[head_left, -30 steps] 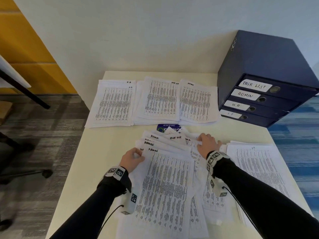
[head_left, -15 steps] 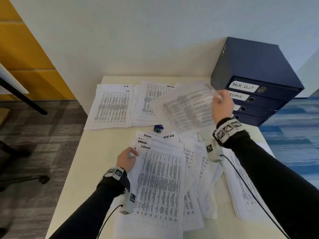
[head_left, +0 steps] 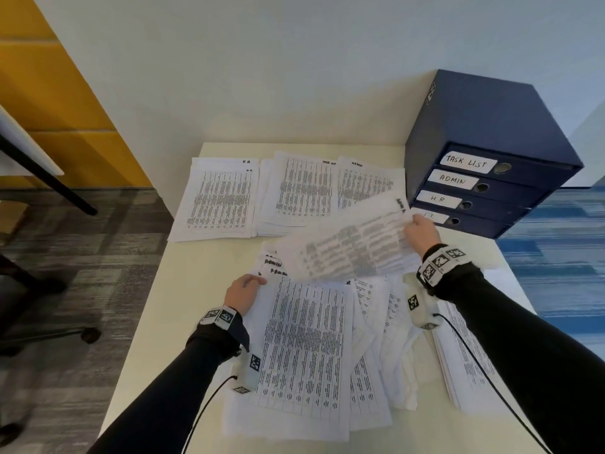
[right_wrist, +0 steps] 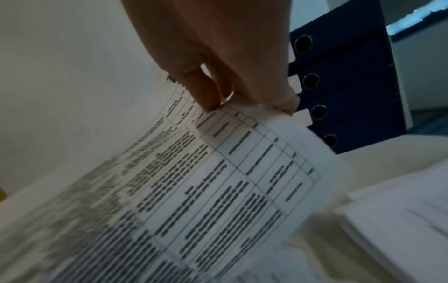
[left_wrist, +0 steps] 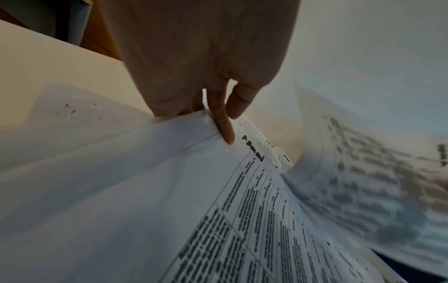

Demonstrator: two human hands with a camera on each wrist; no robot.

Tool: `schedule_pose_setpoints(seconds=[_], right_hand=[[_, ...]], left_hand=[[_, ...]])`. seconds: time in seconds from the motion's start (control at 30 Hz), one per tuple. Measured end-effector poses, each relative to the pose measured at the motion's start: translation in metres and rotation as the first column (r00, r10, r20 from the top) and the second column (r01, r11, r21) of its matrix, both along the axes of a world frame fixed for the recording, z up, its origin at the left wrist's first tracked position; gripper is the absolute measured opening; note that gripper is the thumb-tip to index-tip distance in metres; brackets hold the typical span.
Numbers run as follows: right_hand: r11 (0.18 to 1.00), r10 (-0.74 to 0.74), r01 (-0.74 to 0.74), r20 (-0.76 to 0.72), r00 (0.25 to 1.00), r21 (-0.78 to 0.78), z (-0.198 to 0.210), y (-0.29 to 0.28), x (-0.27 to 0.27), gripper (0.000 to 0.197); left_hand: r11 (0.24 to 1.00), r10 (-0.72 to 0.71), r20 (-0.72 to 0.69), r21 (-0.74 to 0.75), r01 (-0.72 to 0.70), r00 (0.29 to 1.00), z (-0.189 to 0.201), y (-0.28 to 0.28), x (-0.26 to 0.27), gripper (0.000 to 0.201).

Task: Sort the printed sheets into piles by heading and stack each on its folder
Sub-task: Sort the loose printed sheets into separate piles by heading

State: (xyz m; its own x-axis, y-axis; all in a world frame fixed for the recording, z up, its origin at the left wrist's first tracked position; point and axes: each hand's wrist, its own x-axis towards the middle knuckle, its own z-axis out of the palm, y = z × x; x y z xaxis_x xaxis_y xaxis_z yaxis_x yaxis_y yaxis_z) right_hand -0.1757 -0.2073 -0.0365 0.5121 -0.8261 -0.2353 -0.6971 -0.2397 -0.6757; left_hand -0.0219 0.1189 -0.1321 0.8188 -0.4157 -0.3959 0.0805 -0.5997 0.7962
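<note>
My right hand [head_left: 420, 232] pinches one sheet [head_left: 347, 247] by its corner. A second ago it lay on the heap [head_left: 304, 348]; half a second ago I held it higher. Now it has swung down at two o'clock, low over the table [head_left: 183, 290], near the admin pile [head_left: 363, 185]. It likely lands there next. My left hand [head_left: 244, 291] still pinches the heap's top corner at nine o'clock.
</note>
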Motion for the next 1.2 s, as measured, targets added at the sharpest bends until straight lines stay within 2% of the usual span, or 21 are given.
schedule_pose_setpoints(seconds=[0.03, 0.17, 0.27, 0.33, 0.37, 0.4, 0.47, 0.53, 0.6, 0.67, 0.77, 0.83, 0.93, 0.97, 1.03, 1.1, 1.13, 1.17, 1.2], right_hand=[[1.0, 0.01, -0.011, -0.047, 0.999, -0.011, -0.006, 0.004, -0.001, 0.04], [0.998, -0.044, 0.042, -0.05, 0.998, -0.035, -0.015, 0.018, -0.002, 0.037], [0.998, 0.052, -0.05, -0.06, 0.997, 0.033, -0.012, 0.017, 0.001, 0.039], [0.981, 0.167, -0.159, -0.057, 0.984, 0.114, -0.013, 0.017, 0.002, 0.025], [0.959, 0.251, -0.236, -0.083, 0.964, 0.16, -0.013, 0.019, 0.002, 0.013], [0.929, 0.346, -0.318, -0.138, 0.928, 0.187, -0.013, 0.022, 0.002, 0.01], [0.863, 0.501, -0.449, -0.287, 0.816, 0.231, -0.014, 0.036, 0.001, 0.019], [0.815, 0.578, -0.534, -0.364, 0.73, 0.224, -0.018, 0.051, 0.002, 0.018], [0.793, 0.606, -0.576, -0.354, 0.712, 0.2, -0.028, 0.065, 0.005, 0.024], [0.813, 0.582, -0.547, -0.288, 0.76, 0.2, -0.037, 0.08, 0.011, 0.027], [0.834, 0.549, -0.521, -0.179, 0.816, 0.183, -0.042, 0.101, 0.028, 0.021], [0.839, 0.539, -0.517, -0.125, 0.833, 0.173, -0.042, 0.111, 0.038, 0.021], [0.857, 0.506, -0.49, -0.079, 0.859, 0.158, -0.038, 0.122, 0.048, 0.013], [0.866, 0.49, -0.477, -0.067, 0.869, 0.146, -0.038, 0.125, 0.05, 0.013], [0.885, 0.463, -0.451, -0.103, 0.881, 0.12, -0.042, 0.123, 0.046, 0.021], [0.928, 0.373, -0.369, -0.172, 0.912, 0.06, -0.047, 0.112, 0.032, 0.05], [0.962, 0.272, -0.266, -0.136, 0.953, 0.061, -0.049, 0.104, 0.022, 0.068], [0.981, 0.154, -0.146, -0.056, 0.986, 0.125, -0.05, 0.096, 0.011, 0.083], [0.967, 0.039, -0.051, 0.053, 0.998, 0.248, -0.049, 0.089, -0.001, 0.093]], left_hand=[[1.0, -0.005, 0.005, -0.004, 0.005, 1.0, 0.001, 0.0, -0.001, 0.027], [1.0, -0.002, -0.008, -0.018, 0.002, 1.0, 0.005, -0.002, -0.004, 0.027], [1.0, -0.007, 0.005, -0.019, 0.007, 1.0, 0.006, -0.004, -0.004, 0.026], [1.0, -0.003, 0.008, -0.02, 0.003, 1.0, 0.007, -0.005, -0.004, 0.025], [1.0, -0.002, 0.005, -0.023, 0.002, 1.0, 0.007, -0.005, -0.004, 0.025], [1.0, -0.006, -0.003, -0.026, 0.005, 1.0, 0.007, -0.005, -0.003, 0.025], [0.999, -0.018, -0.015, -0.033, 0.017, 1.0, 0.008, -0.007, -0.004, 0.025], [0.999, -0.04, -0.024, -0.037, 0.039, 0.999, 0.01, -0.01, -0.005, 0.024], [0.998, -0.055, -0.03, -0.024, 0.055, 0.998, 0.011, -0.012, -0.006, 0.023], [0.999, -0.051, -0.028, -0.017, 0.051, 0.998, 0.013, -0.012, -0.009, 0.022], [0.997, -0.073, -0.018, -0.042, 0.072, 0.997, 0.015, -0.011, -0.014, 0.026], [0.994, -0.087, -0.023, -0.063, 0.085, 0.996, 0.017, -0.01, -0.017, 0.045], [0.993, -0.066, -0.083, -0.098, 0.058, 0.994, 0.015, -0.01, -0.017, 0.087], [0.994, -0.057, -0.103, -0.097, 0.047, 0.993, 0.014, -0.009, -0.016, 0.093], [0.997, -0.046, -0.116, -0.071, 0.038, 0.992, 0.012, -0.008, -0.014, 0.082], [0.996, -0.056, -0.114, -0.076, 0.047, 0.992, 0.015, -0.008, -0.01, 0.057], [0.994, -0.047, -0.116, -0.107, 0.035, 0.992, 0.021, -0.007, -0.009, 0.048], [0.988, -0.037, -0.128, -0.156, 0.016, 0.991, 0.028, -0.008, -0.007, 0.042], [0.977, -0.028, -0.148, -0.214, -0.004, 0.989, 0.037, -0.008, -0.005, 0.041]])
